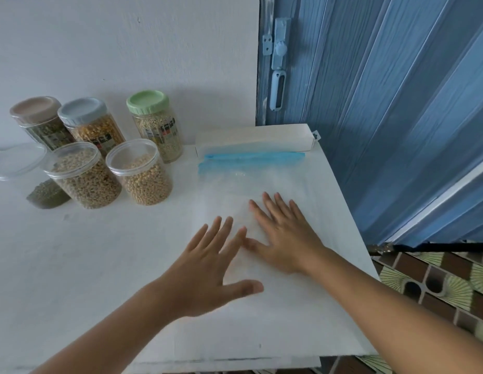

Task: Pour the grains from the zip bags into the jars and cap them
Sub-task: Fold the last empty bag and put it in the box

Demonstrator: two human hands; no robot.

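Lying flat on the white table (86, 265), a clear empty zip bag with a blue seal strip (251, 163) sits near the right edge, its seal toward the wall. The right hand (286, 236) rests palm-down on the bag with fingers straight and spread, gripping nothing. The left hand (208, 263) is beside it, fingers also straight and splayed, thumb out — whether it touches the bag or hovers just above it I cannot tell.

Just behind the bag lies a long white cardboard box (254, 140). To the left stand five clear plastic jars of grain: one with a green lid (154, 125), one with a grey-blue lid (92, 125), one with a beige lid (40, 120), and two with clear lids holding pale beans (83, 176) (140, 172). A further clear container with green grains at its bottom (27, 182) stands at the far left.
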